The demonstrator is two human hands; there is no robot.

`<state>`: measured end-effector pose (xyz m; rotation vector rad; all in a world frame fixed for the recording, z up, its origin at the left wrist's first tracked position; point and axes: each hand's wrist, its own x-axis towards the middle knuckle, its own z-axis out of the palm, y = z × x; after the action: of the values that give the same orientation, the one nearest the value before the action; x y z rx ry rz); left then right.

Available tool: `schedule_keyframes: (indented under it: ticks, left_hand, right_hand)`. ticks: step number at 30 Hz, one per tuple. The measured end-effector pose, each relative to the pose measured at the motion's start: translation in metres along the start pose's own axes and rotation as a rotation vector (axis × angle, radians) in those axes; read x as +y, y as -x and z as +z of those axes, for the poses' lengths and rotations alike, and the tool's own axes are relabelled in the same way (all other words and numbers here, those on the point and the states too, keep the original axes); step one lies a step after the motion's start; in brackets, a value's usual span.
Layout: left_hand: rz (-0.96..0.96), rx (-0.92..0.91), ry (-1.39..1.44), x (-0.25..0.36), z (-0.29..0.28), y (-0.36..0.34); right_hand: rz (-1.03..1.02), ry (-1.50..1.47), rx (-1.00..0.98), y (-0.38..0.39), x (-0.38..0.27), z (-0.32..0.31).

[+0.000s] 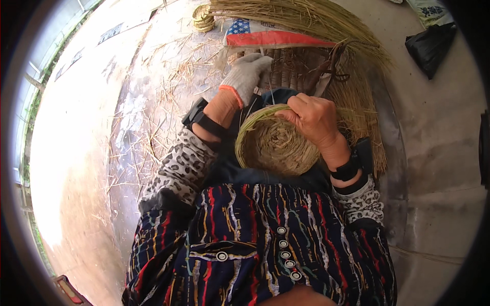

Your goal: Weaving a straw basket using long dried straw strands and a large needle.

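A round woven straw basket (241, 144) rests on my lap, its coiled inside facing up. My right hand (312, 118) is bare and closed on the basket's far right rim, thumb over the edge. Beyond the basket, to the left, my left hand (247, 74) wears a pale knit glove with an orange cuff. Its fingers are closed around a thin pale strand (271, 87), which runs down taut to the basket's far rim. Greenish straw lies along that rim. The gloved fingertips show only in part.
A large bundle of long straw (306, 15) lies at the far side, with more straw (357, 109) down my right. Near it are a red and blue printed sack (280, 39) and a small woven piece (203, 18). Loose straw bits litter the left ground. A black bag (431, 48) sits far right.
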<state>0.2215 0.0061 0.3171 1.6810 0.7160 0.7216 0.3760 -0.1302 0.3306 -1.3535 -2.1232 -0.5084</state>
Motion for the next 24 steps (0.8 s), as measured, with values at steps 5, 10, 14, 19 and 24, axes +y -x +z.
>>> schedule_keyframes:
  ticks: [5, 10, 14, 19, 24]
  left_hand:
    - [-0.072, -0.059, 0.828, 0.000, 0.021, 0.019]
    - [0.050, -0.400, 0.984, 0.000, -0.016, 0.018]
    - [-0.053, -0.071, -0.010, 0.032, 0.000, 0.042]
    - [0.355, -0.226, -0.382, 0.006, -0.012, 0.040]
    - [-0.188, -0.142, 0.297, -0.001, -0.004, 0.048]
  right_hand:
    - [0.018, -0.030, 0.000, 0.008, 0.006, 0.005]
    - [0.034, -0.038, 0.003, 0.008, 0.005, 0.003]
    - [0.037, -0.064, 0.006, 0.011, 0.010, 0.008]
    - [0.029, -0.085, -0.026, 0.014, 0.008, 0.007]
    - [0.070, -0.069, -0.057, 0.025, 0.019, 0.011]
